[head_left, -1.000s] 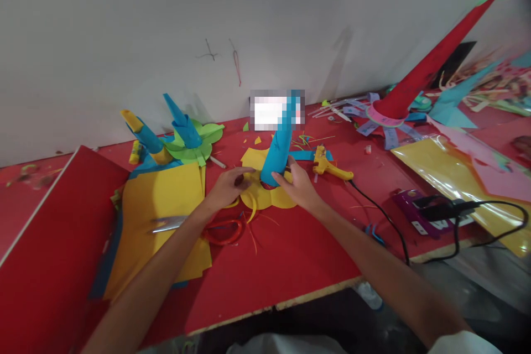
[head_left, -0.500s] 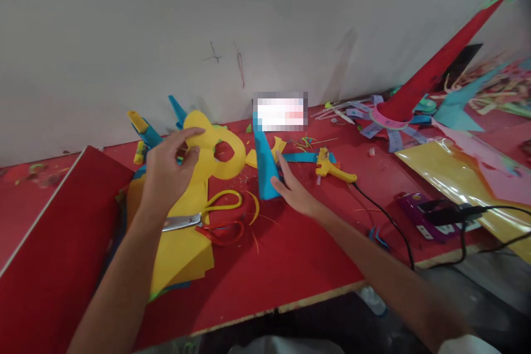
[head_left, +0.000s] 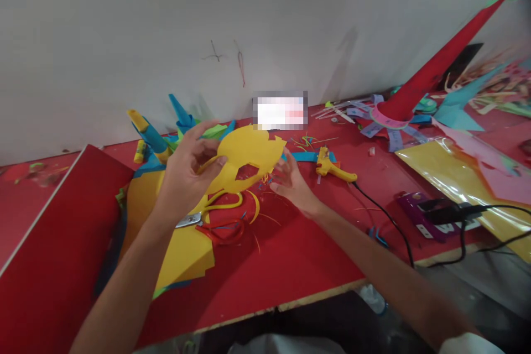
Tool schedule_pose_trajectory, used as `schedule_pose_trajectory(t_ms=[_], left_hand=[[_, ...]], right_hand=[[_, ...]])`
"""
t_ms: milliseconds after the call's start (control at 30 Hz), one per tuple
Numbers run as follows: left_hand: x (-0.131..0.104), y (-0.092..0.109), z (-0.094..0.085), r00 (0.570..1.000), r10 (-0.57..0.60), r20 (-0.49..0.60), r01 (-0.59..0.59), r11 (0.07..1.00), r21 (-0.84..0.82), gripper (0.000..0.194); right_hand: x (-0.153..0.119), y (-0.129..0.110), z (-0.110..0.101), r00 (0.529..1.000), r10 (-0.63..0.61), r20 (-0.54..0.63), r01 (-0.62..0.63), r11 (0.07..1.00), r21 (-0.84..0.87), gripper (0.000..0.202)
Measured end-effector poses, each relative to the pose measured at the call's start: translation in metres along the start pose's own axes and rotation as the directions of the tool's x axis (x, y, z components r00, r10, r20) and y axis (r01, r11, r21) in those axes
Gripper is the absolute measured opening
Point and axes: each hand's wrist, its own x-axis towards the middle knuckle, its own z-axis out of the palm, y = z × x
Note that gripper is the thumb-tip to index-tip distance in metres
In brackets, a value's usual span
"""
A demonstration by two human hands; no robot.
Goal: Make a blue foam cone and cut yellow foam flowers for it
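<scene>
A yellow paper cutout (head_left: 249,146) with rounded edges and a hole hangs above the table, pinched by my left hand (head_left: 193,160) at its left edge. My right hand (head_left: 295,183) is at the cutout's right edge, fingers curved, with a sliver of blue paper (head_left: 284,156) at the fingertips. Most of that blue piece is hidden behind the cutout. Beneath my left hand lie scissors (head_left: 226,229) with one yellow and one red handle, partly over stacked yellow paper sheets (head_left: 186,257).
A yellow glue gun (head_left: 336,170) with a black cord lies right of my right hand, beside a blue strip (head_left: 307,157). Rolled blue paper (head_left: 149,135) stands at the left. A tall red cone (head_left: 443,55) and a purple power box (head_left: 431,215) are at the right.
My left hand has brought the yellow cutout rightward and turned it, so it covers most of the blue piece. My right hand stays nearly in place, its fingers more curled.
</scene>
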Motion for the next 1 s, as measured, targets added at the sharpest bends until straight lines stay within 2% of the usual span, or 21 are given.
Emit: schedule_pose_trajectory(t_ms=[67, 167, 233, 267, 333, 400, 433, 500, 567, 633, 667, 733, 800, 867, 933, 1000], left_hand=[[0.001, -0.005, 0.006, 0.999, -0.010, -0.039, 0.010, 1.000, 0.023, 0.057], [0.001, -0.007, 0.015, 0.997, 0.002, -0.073, 0.007, 0.992, 0.128, 0.033], [-0.001, -0.003, 0.020, 0.998, 0.040, -0.054, -0.029, 0.980, 0.195, 0.018], [-0.002, 0.000, 0.023, 0.998, 0.060, -0.012, -0.056, 0.977, 0.207, 0.014], [-0.006, 0.006, 0.028, 0.987, 0.060, 0.150, -0.087, 0.980, 0.179, 0.016], [-0.009, 0.008, 0.035, 0.945, 0.016, 0.325, -0.059, 0.991, 0.121, 0.022], [-0.011, 0.007, 0.039, 0.930, -0.008, 0.368, -0.034, 0.994, 0.108, 0.024], [-0.013, 0.000, 0.046, 0.938, -0.046, 0.343, 0.001, 0.992, 0.129, 0.026], [-0.014, -0.011, 0.052, 0.953, -0.081, 0.292, 0.039, 0.988, 0.147, 0.041], [-0.015, -0.023, 0.056, 0.928, -0.142, 0.344, 0.115, 0.989, 0.096, 0.057], [-0.015, -0.029, 0.057, 0.905, -0.170, 0.390, 0.160, 0.985, 0.060, 0.055], [-0.014, -0.037, 0.059, 0.870, -0.199, 0.452, 0.223, 0.975, 0.000, 0.037], [-0.014, -0.041, 0.063, 0.880, -0.200, 0.431, 0.246, 0.968, -0.054, 0.023], [-0.014, -0.039, 0.067, 0.914, -0.210, 0.347, 0.263, 0.958, -0.112, 0.022], [-0.015, -0.036, 0.072, 0.937, -0.238, 0.257, 0.283, 0.946, -0.156, 0.021], [-0.015, -0.033, 0.075, 0.939, -0.259, 0.228, 0.302, 0.936, -0.182, 0.022]], right_hand=[[0.000, -0.002, 0.001, 0.999, 0.050, 0.018, -0.051, 0.997, 0.054, 0.096], [-0.002, -0.004, 0.002, 0.989, 0.146, -0.001, -0.146, 0.989, 0.037, 0.060], [-0.003, -0.005, 0.001, 0.979, 0.197, -0.046, -0.197, 0.980, 0.008, 0.045], [-0.003, -0.005, 0.001, 0.976, 0.207, -0.067, -0.207, 0.978, 0.011, 0.044], [-0.003, -0.006, 0.001, 0.976, 0.199, -0.090, -0.195, 0.979, 0.053, 0.044], [-0.003, -0.008, 0.001, 0.981, 0.169, -0.100, -0.159, 0.983, 0.095, 0.045], [-0.004, -0.008, 0.001, 0.983, 0.158, -0.098, -0.148, 0.984, 0.099, 0.045], [-0.004, -0.008, 0.000, 0.985, 0.148, -0.089, -0.141, 0.987, 0.081, 0.047], [-0.003, -0.007, -0.001, 0.988, 0.140, -0.069, -0.136, 0.989, 0.057, 0.053], [-0.003, -0.004, -0.002, 0.989, 0.129, -0.067, -0.126, 0.991, 0.051, 0.059], [-0.002, -0.003, -0.002, 0.988, 0.127, -0.087, -0.123, 0.991, 0.057, 0.062], [-0.001, -0.003, -0.001, 0.982, 0.143, -0.125, -0.131, 0.987, 0.093, 0.068], [0.000, -0.003, 0.000, 0.981, 0.164, -0.104, -0.148, 0.977, 0.153, 0.079], [0.000, -0.005, 0.001, 0.986, 0.160, -0.039, -0.150, 0.971, 0.185, 0.086], [-0.001, -0.005, 0.002, 0.990, 0.140, -0.002, -0.138, 0.981, 0.140, 0.077], [-0.002, -0.004, 0.003, 0.992, 0.125, -0.008, -0.124, 0.990, 0.061, 0.064]])
